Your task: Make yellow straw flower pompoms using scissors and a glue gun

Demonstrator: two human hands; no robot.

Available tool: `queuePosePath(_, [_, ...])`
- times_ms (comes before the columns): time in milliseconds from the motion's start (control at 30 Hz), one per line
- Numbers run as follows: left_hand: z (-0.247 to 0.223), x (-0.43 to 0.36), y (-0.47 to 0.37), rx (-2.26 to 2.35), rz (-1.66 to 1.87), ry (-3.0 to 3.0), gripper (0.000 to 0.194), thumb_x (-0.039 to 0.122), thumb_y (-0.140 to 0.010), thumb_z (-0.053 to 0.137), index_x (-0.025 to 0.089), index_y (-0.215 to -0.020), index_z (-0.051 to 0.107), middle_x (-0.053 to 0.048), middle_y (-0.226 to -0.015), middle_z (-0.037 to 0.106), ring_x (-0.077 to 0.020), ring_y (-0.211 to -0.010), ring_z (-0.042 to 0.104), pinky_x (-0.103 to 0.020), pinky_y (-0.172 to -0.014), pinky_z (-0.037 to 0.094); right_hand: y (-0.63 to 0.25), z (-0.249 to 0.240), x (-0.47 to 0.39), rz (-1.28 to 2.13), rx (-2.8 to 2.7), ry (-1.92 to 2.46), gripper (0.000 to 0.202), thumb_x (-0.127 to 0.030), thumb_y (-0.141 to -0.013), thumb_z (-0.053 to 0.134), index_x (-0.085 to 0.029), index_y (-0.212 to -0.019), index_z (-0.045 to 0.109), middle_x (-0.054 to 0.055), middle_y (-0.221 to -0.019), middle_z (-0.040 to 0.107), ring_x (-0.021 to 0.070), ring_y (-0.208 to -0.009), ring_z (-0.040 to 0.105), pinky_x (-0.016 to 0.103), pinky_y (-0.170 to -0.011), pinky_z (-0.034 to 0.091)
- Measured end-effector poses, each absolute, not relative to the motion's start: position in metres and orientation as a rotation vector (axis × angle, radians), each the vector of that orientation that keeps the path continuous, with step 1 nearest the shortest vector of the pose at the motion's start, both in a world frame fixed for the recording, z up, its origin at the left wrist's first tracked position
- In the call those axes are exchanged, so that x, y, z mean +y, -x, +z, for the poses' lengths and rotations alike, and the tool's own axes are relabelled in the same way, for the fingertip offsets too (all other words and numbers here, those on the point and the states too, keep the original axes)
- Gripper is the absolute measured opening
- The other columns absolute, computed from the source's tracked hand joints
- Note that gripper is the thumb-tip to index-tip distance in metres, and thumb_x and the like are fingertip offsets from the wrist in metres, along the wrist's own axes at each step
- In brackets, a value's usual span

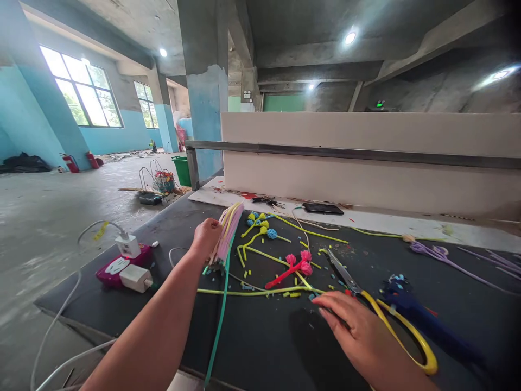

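Bare concrete and blue paint surround the worktop (260,342), with two windows (81,87) and two extinguishers (70,163) far off to the left of the scissors (352,283); four ceiling lights glow overhead; one phone (323,209) lies beyond the scissors, near a pale panel (366,184) whose right end is cut off by the frame. One power strip (105,278), well to the left of the scissors, carries two white chargers (136,277); one bundle (228,233) of pink and yellow stems lies on the worktop, left of the scissors, and one green strip (222,315) runs from it towards the near edge. One red-stemmed flower (306,266) with pink puffs lies just left of the blades; yellow-and-blue puffs (253,218) sit farther left and beyond, crowded and hard to count; scraps (295,295) are too many to number; a dark-blue thing (431,312), right of the scissors, is blurred. Of the two hands, the left hand (207,237) reaches out on a straight forearm, fingertips pinched on the bundle, though I cannot tell how many stems they grip; the right hand (345,323), just before the scissors, is palm down and half open, thumb apart from the fingers, nothing visible in it, its palm hidden.
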State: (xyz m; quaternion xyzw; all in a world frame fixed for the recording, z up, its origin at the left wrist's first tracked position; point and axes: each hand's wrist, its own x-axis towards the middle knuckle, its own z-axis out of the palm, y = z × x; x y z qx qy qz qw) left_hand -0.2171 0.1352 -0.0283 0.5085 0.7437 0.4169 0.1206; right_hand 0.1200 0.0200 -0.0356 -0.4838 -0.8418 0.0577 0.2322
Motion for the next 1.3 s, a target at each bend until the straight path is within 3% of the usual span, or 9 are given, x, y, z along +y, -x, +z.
queuePosePath(167, [-0.029, 0.134, 0.217, 2.122, 1.273, -1.481, 0.020, 0.026, -0.073, 0.052, 0.016, -0.084, 0.066, -0.006, -0.081, 0.067, -0.0186, -0.078, 0.059, -0.025, -0.067, 0.039, -0.083, -0.022, 0.044, -0.021, -2.598, 1.332, 0.027, -0.010, -0.082, 0.043, -0.021, -0.094, 0.064, 0.008, -0.103, 0.065, 0.0220, -0.097, 0.058, 0.035, -0.084, 0.044])
queuePosePath(333, [-0.025, 0.131, 0.217, 2.013, 1.302, -1.390, 0.017, 0.025, -0.077, 0.054, 0.014, -0.082, 0.066, -0.006, -0.080, 0.066, -0.0181, -0.080, 0.059, -0.026, -0.072, 0.042, -0.069, -0.019, 0.063, -0.192, -2.733, 1.398, 0.023, -0.003, -0.076, 0.045, -0.017, -0.078, 0.063, 0.008, -0.085, 0.065, 0.0198, -0.084, 0.058, 0.030, -0.074, 0.040])
queuePosePath(533, [-0.023, 0.129, 0.213, 1.757, 1.218, -1.244, 0.032, 0.033, -0.086, 0.052, 0.014, -0.112, 0.054, -0.008, -0.111, 0.057, -0.0199, -0.094, 0.058, -0.040, -0.079, 0.050, -0.069, 0.006, 0.063, -0.199, -2.819, 1.344, 0.018, -0.010, -0.078, 0.050, -0.020, -0.071, 0.064, 0.005, -0.084, 0.066, 0.0214, -0.089, 0.057, 0.032, -0.074, 0.035])
queuePosePath(633, [-0.023, 0.129, 0.210, 1.629, 1.177, -1.189, 0.033, 0.032, -0.086, 0.052, 0.015, -0.115, 0.052, -0.009, -0.114, 0.056, -0.0199, -0.096, 0.057, -0.040, -0.080, 0.050, -0.052, 0.020, 0.063, -0.001, -2.684, 1.387, 0.010, -0.018, -0.077, 0.056, -0.021, -0.076, 0.066, 0.005, -0.087, 0.067, 0.0243, -0.094, 0.056, 0.033, -0.077, 0.035])
queuePosePath(700, [-0.022, 0.129, 0.210, 1.573, 1.158, -1.169, 0.034, 0.032, -0.086, 0.052, 0.015, -0.115, 0.052, -0.009, -0.114, 0.056, -0.0198, -0.096, 0.057, -0.040, -0.080, 0.050, -0.030, 0.024, 0.066, 0.202, -2.551, 1.431, 0.013, -0.018, -0.078, 0.054, -0.021, -0.075, 0.066, 0.003, -0.080, 0.068, 0.0198, -0.082, 0.059, 0.028, -0.071, 0.037])
queuePosePath(833, [-0.023, 0.129, 0.209, 1.516, 1.128, -1.167, 0.034, 0.032, -0.086, 0.052, 0.015, -0.115, 0.052, -0.009, -0.114, 0.056, -0.0198, -0.096, 0.057, -0.040, -0.080, 0.050, 0.021, 0.015, 0.078, 0.313, -2.389, 1.502, 0.016, -0.025, -0.082, 0.049, -0.021, -0.083, 0.065, 0.001, -0.076, 0.069, 0.0154, -0.069, 0.060, 0.023, -0.058, 0.036])
queuePosePath(1067, [-0.033, 0.134, 0.206, 1.521, 1.074, -1.224, 0.031, 0.032, -0.086, 0.052, 0.014, -0.112, 0.054, -0.008, -0.110, 0.058, -0.0187, -0.093, 0.058, -0.039, -0.078, 0.050, 0.060, -0.003, 0.103, 0.498, -2.240, 1.581, 0.017, -0.033, -0.079, 0.056, -0.018, -0.079, 0.065, 0.005, -0.077, 0.069, 0.0172, -0.073, 0.061, 0.024, -0.057, 0.037])
queuePosePath(1167, [-0.036, 0.138, 0.208, 1.574, 1.050, -1.213, 0.032, 0.031, -0.086, 0.052, 0.014, -0.113, 0.054, -0.008, -0.111, 0.057, -0.0193, -0.094, 0.058, -0.039, -0.078, 0.050, 0.060, -0.007, 0.105, 0.621, -2.212, 1.641, 0.015, -0.030, -0.078, 0.061, -0.016, -0.080, 0.063, 0.004, -0.078, 0.066, 0.0157, -0.071, 0.060, 0.023, -0.057, 0.041])
queuePosePath(1300, [-0.037, 0.139, 0.211, 1.649, 1.008, -1.172, 0.034, 0.032, -0.086, 0.052, 0.015, -0.115, 0.052, -0.009, -0.115, 0.055, -0.0207, -0.097, 0.057, -0.041, -0.081, 0.049, 0.059, -0.013, 0.104, 0.855, -2.159, 1.762, 0.022, -0.032, -0.088, 0.053, -0.013, -0.097, 0.059, 0.002, -0.085, 0.063, 0.0111, -0.066, 0.060, 0.026, -0.058, 0.050])
